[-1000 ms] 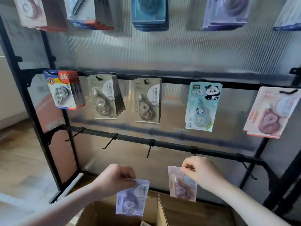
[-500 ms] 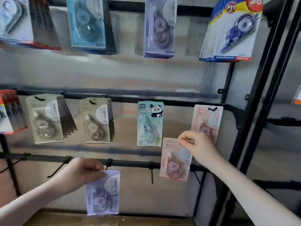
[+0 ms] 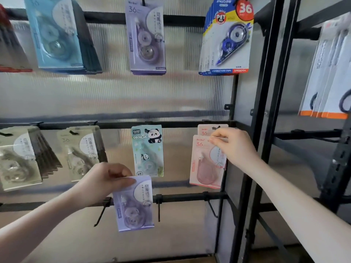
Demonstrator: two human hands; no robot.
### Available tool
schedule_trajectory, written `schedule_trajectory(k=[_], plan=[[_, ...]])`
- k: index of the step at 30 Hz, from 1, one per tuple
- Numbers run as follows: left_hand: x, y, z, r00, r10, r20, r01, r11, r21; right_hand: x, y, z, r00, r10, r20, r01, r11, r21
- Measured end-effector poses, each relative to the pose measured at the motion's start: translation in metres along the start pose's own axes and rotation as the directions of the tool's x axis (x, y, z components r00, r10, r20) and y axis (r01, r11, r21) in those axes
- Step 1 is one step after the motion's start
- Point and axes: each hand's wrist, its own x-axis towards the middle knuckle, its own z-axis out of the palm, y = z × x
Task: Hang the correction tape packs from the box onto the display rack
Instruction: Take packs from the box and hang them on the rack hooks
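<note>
Two hands, one pack each. The right hand (image 3: 234, 147) has its grip on a pink pack (image 3: 206, 164) just below one hung pink pack (image 3: 205, 130); the left hand (image 3: 106, 179) pinches one lilac pack (image 3: 133, 207) hanging beneath its grip.

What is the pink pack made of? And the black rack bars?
The pink pack looks like printed card with a clear, shiny plastic bubble over the tape. The rack bars look like metal painted matt black: thin, straight and rigid. Neither is certain from looks alone.

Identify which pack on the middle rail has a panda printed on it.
The mint-green pack hanging between the beige packs and the pink ones; it alone shows a panda and the word PANDA.
</note>
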Motion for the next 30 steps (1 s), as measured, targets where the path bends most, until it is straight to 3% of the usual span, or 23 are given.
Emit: schedule_trajectory(k=[6,13,22,30], plan=[[0.010,0.019,0.002,0.999,0.022,-0.029,-0.023,0.999,-0.043,0.025,0.013,-0.007,0.991,-0.020,-0.129,0.016,1.000,-0.026],[0.006,0.022,0.000,0.999,0.037,-0.015,-0.038,0.999,-0.024,0.038,0.022,-0.002,0.989,0.045,-0.140,-0.048,0.999,-0.017],[0.005,0.020,-0.007,0.998,0.052,-0.029,-0.052,0.999,-0.010,0.046,0.027,-0.005,0.998,0.059,-0.028,-0.057,0.997,0.059],[0.004,0.021,-0.011,0.995,0.086,-0.042,-0.086,0.996,-0.007,0.049,0.036,-0.003,0.998,0.070,0.009,-0.069,0.994,-0.088]])
